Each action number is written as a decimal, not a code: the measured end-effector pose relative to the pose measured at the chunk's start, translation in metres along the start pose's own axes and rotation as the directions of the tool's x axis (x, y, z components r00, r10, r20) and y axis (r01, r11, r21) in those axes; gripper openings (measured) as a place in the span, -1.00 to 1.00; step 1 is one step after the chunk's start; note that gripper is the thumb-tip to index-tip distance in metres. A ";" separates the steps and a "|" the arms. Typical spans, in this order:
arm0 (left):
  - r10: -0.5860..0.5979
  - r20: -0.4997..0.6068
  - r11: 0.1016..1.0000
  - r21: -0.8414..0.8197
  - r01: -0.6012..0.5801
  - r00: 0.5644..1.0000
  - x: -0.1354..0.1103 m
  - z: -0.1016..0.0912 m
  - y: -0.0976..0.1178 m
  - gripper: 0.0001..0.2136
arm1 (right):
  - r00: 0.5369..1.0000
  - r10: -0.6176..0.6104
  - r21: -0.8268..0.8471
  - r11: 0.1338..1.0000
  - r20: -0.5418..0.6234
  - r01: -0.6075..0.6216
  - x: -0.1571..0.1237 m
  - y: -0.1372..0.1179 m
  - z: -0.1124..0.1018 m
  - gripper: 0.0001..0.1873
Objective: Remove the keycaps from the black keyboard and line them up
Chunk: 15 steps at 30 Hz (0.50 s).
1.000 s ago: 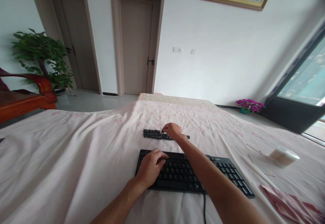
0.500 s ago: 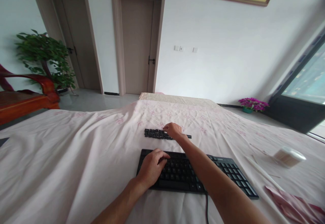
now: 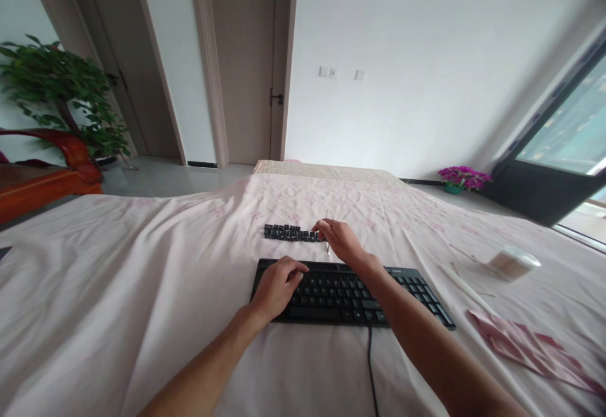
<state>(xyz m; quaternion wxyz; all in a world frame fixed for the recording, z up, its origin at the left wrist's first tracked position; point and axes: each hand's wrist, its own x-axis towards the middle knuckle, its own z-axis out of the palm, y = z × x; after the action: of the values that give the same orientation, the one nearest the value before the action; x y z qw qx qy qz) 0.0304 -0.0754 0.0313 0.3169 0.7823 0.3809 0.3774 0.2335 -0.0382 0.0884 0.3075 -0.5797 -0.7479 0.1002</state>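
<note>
A black keyboard lies on the pink sheet in front of me, its cable running toward me. My left hand rests on the keyboard's left part, fingers bent down over the keys. Just beyond the keyboard lies a short row of loose black keycaps. My right hand hovers at the right end of that row, above the keyboard's far edge. Its fingers are pinched on a thin pale stick that stands nearly upright.
The pink flowered sheet covers a wide surface. At the right lie a small round white container, thin sticks and a folded pink cloth. A red wooden chair, a plant and doors stand behind.
My right hand has drawn back from over the keycap row toward the keyboard, and a thin stick now shows in its fingers. The left hand stays on the keyboard. The view tilted down.
</note>
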 end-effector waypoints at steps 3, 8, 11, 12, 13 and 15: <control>-0.030 -0.018 0.998 -0.053 0.029 0.999 -0.001 0.002 -0.001 -0.78 | 0.990 0.135 0.195 0.972 -0.025 -0.128 -0.019 0.008 -0.004 -0.64; -0.123 -0.045 0.981 -0.153 0.115 0.991 0.004 0.004 -0.007 -0.76 | 0.984 0.181 0.343 0.924 0.006 -0.172 -0.046 0.009 -0.005 -0.67; -0.167 0.012 0.977 -0.135 0.167 0.986 0.014 0.002 -0.010 -0.80 | 0.991 0.128 0.352 0.929 -0.024 -0.112 -0.059 0.000 -0.002 -0.58; -0.179 0.045 0.976 -0.115 0.183 0.983 0.018 0.002 -0.009 -0.81 | 0.993 0.112 0.357 0.929 -0.028 -0.095 -0.063 -0.003 0.001 -0.56; -0.184 0.080 0.977 -0.094 0.191 0.980 0.022 0.001 -0.009 -0.81 | 0.995 0.098 0.368 0.926 -0.026 -0.081 -0.065 -0.006 0.003 -0.55; -0.159 0.135 0.982 -0.085 0.171 0.978 0.027 0.000 -0.006 -0.79 | 0.998 0.067 0.402 0.914 -0.011 -0.057 -0.069 -0.011 0.008 -0.54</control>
<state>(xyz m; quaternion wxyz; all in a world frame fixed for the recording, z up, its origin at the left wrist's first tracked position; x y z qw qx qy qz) 0.0397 -0.0496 0.0363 0.4081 0.7544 0.4049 0.3169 0.2292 -0.1043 0.0641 0.4257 -0.5289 -0.6889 0.2538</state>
